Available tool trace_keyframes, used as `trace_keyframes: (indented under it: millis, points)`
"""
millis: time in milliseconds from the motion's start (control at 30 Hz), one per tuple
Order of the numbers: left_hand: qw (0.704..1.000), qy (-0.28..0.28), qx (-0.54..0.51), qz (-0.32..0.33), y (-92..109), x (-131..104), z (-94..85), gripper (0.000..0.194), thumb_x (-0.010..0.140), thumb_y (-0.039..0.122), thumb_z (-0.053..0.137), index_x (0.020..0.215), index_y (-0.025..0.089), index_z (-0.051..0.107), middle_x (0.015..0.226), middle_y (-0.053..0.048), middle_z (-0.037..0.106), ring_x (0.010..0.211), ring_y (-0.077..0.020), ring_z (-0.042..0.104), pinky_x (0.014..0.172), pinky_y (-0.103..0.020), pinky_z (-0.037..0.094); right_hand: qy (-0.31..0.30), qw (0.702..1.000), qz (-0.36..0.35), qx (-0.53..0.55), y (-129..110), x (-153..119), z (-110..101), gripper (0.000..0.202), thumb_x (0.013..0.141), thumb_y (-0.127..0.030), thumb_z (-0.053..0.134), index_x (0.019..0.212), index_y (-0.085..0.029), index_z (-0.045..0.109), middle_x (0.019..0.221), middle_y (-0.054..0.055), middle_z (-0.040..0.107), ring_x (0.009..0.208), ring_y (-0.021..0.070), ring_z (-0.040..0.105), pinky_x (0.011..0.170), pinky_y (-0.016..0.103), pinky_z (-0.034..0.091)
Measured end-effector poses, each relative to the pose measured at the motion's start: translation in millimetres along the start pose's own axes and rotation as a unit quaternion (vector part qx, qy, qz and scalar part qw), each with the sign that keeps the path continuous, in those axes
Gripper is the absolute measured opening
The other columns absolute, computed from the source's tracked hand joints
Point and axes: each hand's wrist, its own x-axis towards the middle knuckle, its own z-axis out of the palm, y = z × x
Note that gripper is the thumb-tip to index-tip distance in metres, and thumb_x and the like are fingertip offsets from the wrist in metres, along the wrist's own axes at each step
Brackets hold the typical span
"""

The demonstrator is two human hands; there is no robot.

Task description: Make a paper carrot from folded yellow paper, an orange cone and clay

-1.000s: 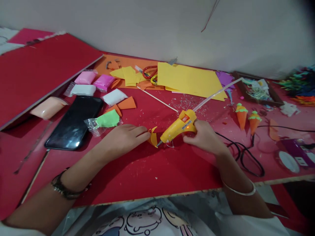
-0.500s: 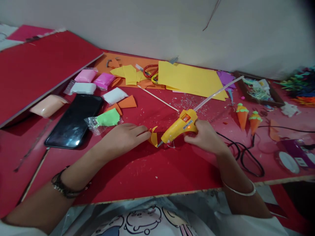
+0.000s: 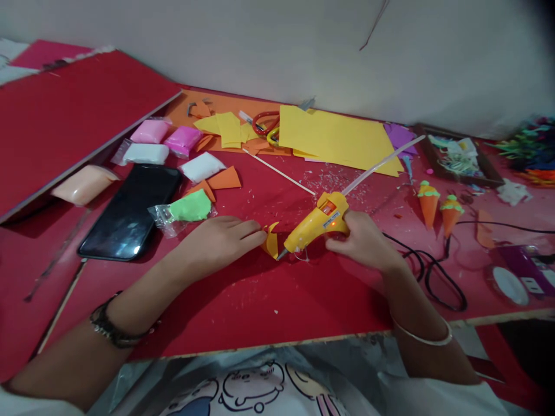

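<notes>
My right hand (image 3: 363, 240) is wrapped round the handle of a yellow glue gun (image 3: 313, 225), whose small light glows orange. A long clear glue stick (image 3: 384, 163) sticks out of the gun's back end. The metal nozzle points down to the left, at the lower edge of a small curved yellow paper piece (image 3: 272, 242); whether it touches the paper I cannot tell. My left hand (image 3: 228, 242) pinches that piece at its left side between the fingertips. The fingers partly hide the paper.
Left of my hands lie a black phone (image 3: 130, 214), a green clay packet (image 3: 191, 206) and several other clay packets. Behind are yellow sheets (image 3: 333, 138) and red-handled scissors (image 3: 265, 122). Two orange cones (image 3: 428, 208) and a black cable (image 3: 427, 271) lie right.
Almost nothing differs. Both hands, the glue gun and the yellow paper piece hold the same places; the view has shifted very slightly.
</notes>
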Motion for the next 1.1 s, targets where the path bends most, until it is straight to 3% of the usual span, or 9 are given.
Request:
trace_keyframes:
  millis: [1100]
  points:
    - [1.0, 0.008, -0.02, 0.002, 0.4, -0.4, 2.3, 0.031, 0.088, 0.012, 0.026, 0.098, 0.018, 0.055, 0.091, -0.006, 0.063, 0.07, -0.0134, 0.058, 0.063, -0.025, 0.043, -0.006, 0.999, 0.006, -0.048, 1.2, 2.3, 1.2, 0.011, 0.067, -0.028, 0.049, 0.068, -0.018, 0.046, 0.057, 0.0, 0.049, 0.048, 0.0112, 0.04, 0.047, 0.024, 0.025]
